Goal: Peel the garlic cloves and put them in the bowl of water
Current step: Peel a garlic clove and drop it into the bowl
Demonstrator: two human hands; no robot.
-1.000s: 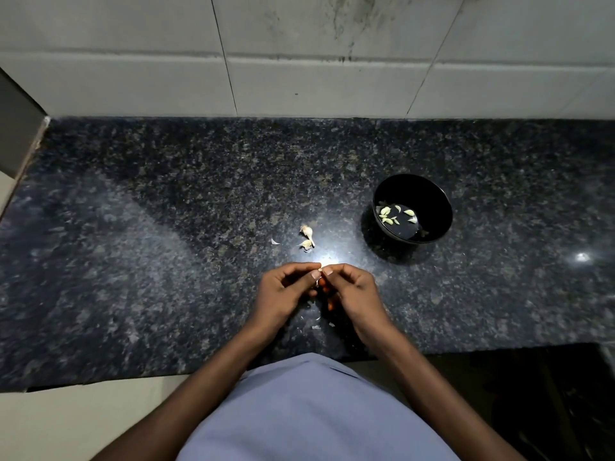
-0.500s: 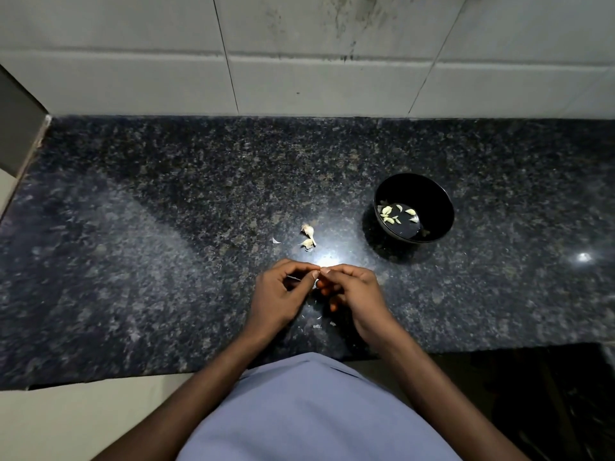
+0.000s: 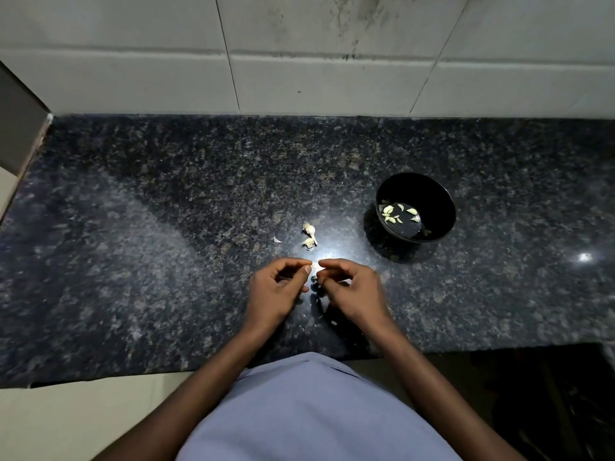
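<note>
Two forearms rise from the bottom of the frame, either side of a pale blue shirt [image 3: 316, 410], and meet just below the centre over the dark speckled counter [image 3: 133, 261]. The left hand [image 3: 273, 294] and the right hand [image 3: 354, 291] face each other with fingers curled inward, thumb and forefinger tips nearly touching at the middle. Between those tips sits a small pale garlic clove [image 3: 316, 267], pinched from both sides; a bright glare on the stone behind it makes its outline hard to read, and I cannot tell how much skin is on it. Tiny pale peel flecks [image 3: 333, 323] lie on the counter beneath the wrists.

Just above the hands, near the centre of the frame, two unpeeled garlic cloves [image 3: 309, 235] lie close together on the counter, with a small white sliver of skin [image 3: 277, 240] just to their left.

Farther up and to the right, well apart from the hands, a black bowl [image 3: 439, 207] stands upright on the counter. It holds water with several pale peeled cloves [image 3: 391, 214] lying in it, mostly toward its left side.

Across the top of the frame runs a wall of large pale tiles [image 3: 332, 84] with dark smudges near the upper middle.
</note>
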